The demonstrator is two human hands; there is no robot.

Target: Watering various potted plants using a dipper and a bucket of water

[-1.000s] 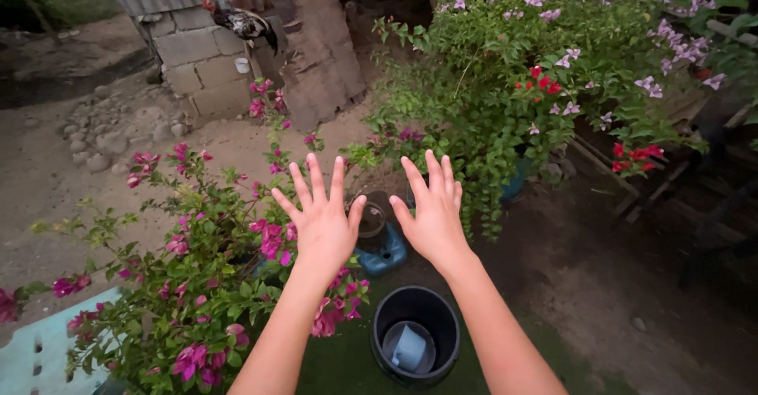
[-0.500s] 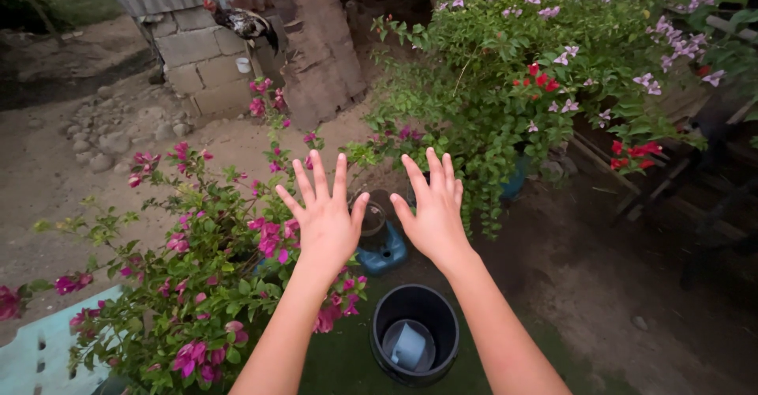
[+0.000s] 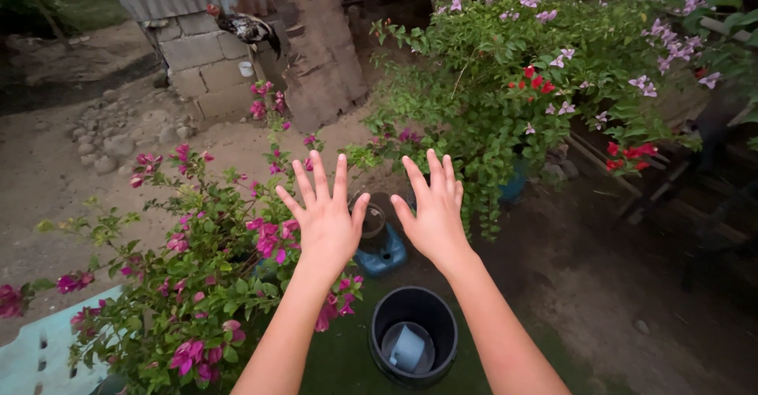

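Hands, left (image 3: 325, 223) and right (image 3: 433, 215), spread empty above black bucket (image 3: 414, 340)

1. The round black plastic bucket (image 3: 414, 338) stands upright on green matting, its mouth open, with a pale blue scoop lying inside it.
2. The small blue-based container with a dark round top (image 3: 379, 241) sits just beyond the black bucket, upright, beside the pink-flowered shrub.
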